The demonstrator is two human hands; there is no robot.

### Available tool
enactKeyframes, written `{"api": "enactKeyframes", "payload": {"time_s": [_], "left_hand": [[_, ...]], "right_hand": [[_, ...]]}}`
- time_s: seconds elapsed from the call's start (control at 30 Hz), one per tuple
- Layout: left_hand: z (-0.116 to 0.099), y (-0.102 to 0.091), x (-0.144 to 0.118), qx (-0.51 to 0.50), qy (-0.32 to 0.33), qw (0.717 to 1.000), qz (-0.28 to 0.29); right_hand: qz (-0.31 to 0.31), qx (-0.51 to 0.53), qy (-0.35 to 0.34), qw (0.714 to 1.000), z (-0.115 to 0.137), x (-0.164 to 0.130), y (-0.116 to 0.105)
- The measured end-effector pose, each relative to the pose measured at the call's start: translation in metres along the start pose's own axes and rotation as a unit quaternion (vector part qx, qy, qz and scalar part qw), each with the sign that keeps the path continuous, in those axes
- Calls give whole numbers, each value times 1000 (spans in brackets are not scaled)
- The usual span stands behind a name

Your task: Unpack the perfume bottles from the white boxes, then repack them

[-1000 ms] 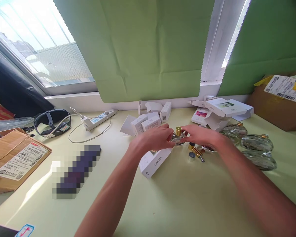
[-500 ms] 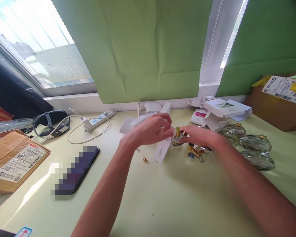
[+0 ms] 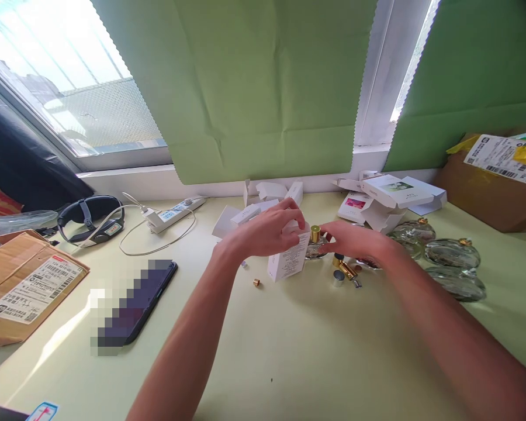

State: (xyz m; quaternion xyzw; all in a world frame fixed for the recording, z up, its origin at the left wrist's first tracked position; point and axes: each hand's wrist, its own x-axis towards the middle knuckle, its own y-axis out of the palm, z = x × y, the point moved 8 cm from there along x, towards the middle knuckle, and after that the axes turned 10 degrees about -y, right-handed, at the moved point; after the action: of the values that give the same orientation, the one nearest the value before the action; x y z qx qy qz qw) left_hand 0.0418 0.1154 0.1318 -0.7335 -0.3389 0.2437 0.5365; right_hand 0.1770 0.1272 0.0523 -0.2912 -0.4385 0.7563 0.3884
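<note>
The left hand (image 3: 267, 231) is clamped from above on a small white carton (image 3: 289, 260), fingers curled over its top and thumb behind, so the carton stands upright on the counter (image 3: 289, 351) near the middle of the far edge. Held that way, its top end seems kept steady and within reach of the other hand. Just beside it to the right stands a small glass perfume bottle (image 3: 315, 245) with a gold cap, and the right hand (image 3: 355, 241) reaches in from the right with its fingertips closed on the bottle's body; how firm the grip is I cannot tell. Both forearms stretch forward from the near edge and converge, wrists low and palms turned down.

Just right of the bottle lie loose gold and silver caps (image 3: 344, 272), and a tiny gold piece (image 3: 256, 283) sits apart to the carton's left. Behind the hands, more white cartons (image 3: 272, 196) are heaped along the far edge. Round glass bottles (image 3: 451, 254) lie toward the right edge, below a brown parcel (image 3: 495, 181). Toward the left edge are a phone (image 3: 135, 304), a power strip (image 3: 175, 211) and a cardboard box (image 3: 26, 280).
</note>
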Motion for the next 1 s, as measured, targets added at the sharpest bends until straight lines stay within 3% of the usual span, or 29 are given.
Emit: {"api": "enactKeyframes", "payload": {"time_s": [0.2,0.33,0.5,0.77,0.9,1.0], "left_hand": [[-2,0,1,22,25,999,3],[2,0,2,32,7,999,-7],[9,0,2,14,1,999,-32],[9,1,3,23,3,1000,-15],[11,-2,4,20,-28,999,-29],[8,0,5,10,-17,999,-26]], "right_hand": [[-9,-12,8,1000,-4,-2,-5],[-19,-10,12,1000,-5,-6,-12],[-56,17,-29,998,6,-19,-36],[-129,89,-67,985,22,-43,-71],[-137,133,-92,977,31,-42,-72],[-139,166,-96,971,33,-41,-70]]}}
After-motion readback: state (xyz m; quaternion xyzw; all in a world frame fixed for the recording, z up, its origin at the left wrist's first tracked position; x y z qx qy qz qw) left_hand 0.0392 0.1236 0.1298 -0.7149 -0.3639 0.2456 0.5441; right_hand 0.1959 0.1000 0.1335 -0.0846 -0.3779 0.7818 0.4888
